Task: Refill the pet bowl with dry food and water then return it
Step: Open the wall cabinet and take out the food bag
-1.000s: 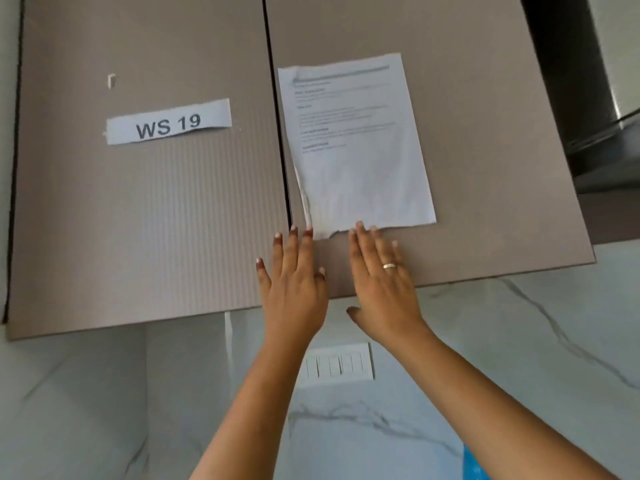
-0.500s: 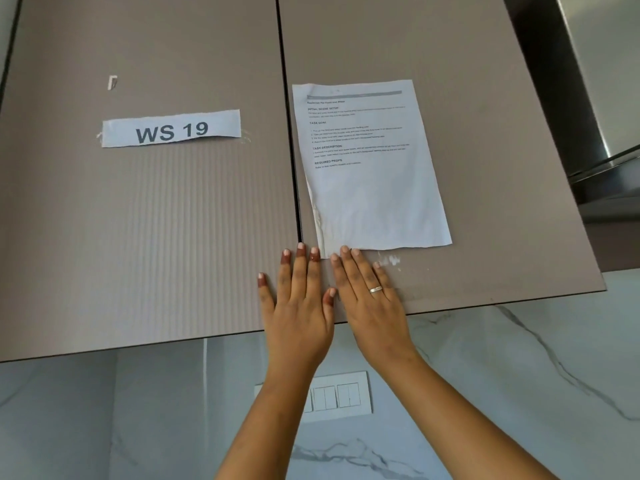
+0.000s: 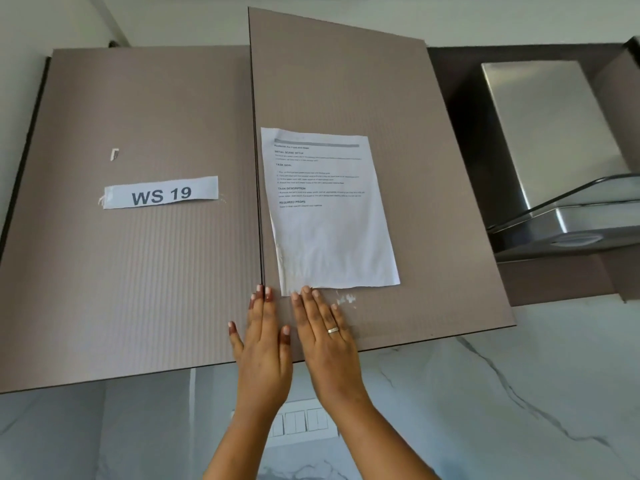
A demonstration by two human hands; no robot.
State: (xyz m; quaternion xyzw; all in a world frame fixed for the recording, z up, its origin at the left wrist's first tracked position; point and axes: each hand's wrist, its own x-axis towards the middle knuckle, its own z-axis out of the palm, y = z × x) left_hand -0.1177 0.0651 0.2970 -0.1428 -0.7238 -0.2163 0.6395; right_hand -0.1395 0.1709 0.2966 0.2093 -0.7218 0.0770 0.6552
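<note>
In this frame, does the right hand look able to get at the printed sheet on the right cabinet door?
Probably yes. The right hand lies flat on the right cabinet door, fingertips at the lower edge of the printed sheet, with nothing between them. The left hand lies beside it, off the sheet.

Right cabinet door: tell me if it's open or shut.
Slightly open. The right cabinet door sits forward of the left cabinet door; their top and bottom edges do not line up.

L hand (image 3: 265,344) & R hand (image 3: 325,336) raised side by side — fingers straight, palms flat.
</note>
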